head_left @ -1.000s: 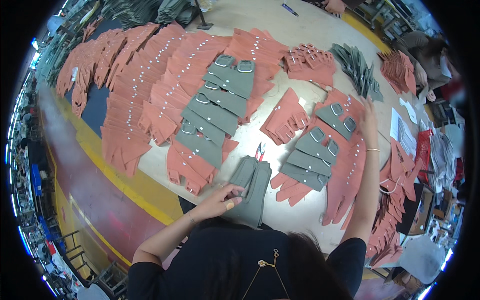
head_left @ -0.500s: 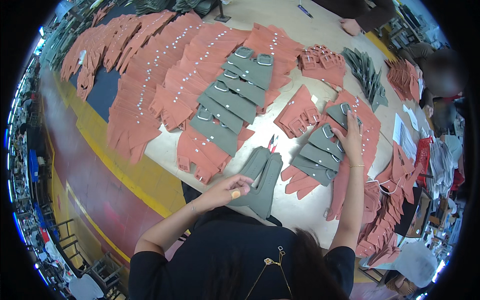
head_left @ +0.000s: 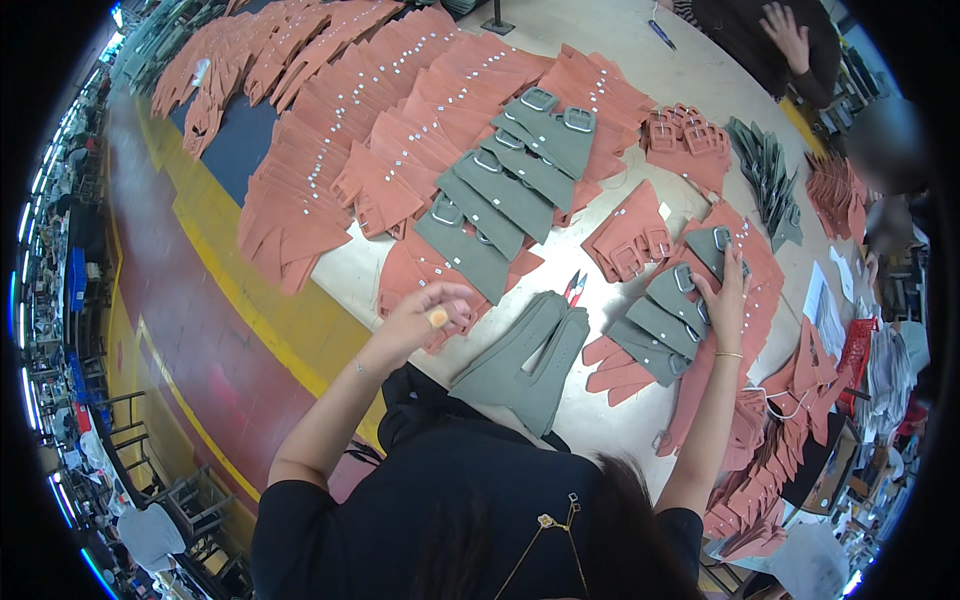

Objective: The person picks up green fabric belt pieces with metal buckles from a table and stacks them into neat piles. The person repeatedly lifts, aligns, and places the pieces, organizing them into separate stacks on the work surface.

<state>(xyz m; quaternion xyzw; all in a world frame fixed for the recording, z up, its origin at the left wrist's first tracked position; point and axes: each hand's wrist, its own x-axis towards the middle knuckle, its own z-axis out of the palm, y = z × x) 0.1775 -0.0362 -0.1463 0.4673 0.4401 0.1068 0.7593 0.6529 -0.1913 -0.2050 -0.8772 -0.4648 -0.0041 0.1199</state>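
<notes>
My right hand (head_left: pixel 724 305) is closed on the edge of a grey-green piece with metal buckles (head_left: pixel 706 252), its thumb and fingers at the buckle side. Just below that piece lies an overlapping row of similar green buckled pieces (head_left: pixel 655 325) on orange ones. My left hand (head_left: pixel 432 318) hovers at the near left over orange pieces, fingers loosely curved and apart, holding nothing. To its right, a pair of long green strap-shaped pieces (head_left: pixel 535 360) lies at the table's near edge. Red-handled snips (head_left: pixel 575 289) rest at their far end.
Fanned rows of orange pieces (head_left: pixel 350 120) cover the left and far table, with another row of green buckled pieces (head_left: pixel 510 180) on top. Orange buckled stacks (head_left: pixel 627 235) lie mid-table. A pen (head_left: pixel 661 35) and a co-worker's hand (head_left: pixel 787 38) are at the far side. Papers (head_left: pixel 823 295) lie right.
My left hand has moved left and away from the long green pieces. My right hand stays at the same green buckled piece. The view has shifted, and the co-worker's hand has lifted off the table.
</notes>
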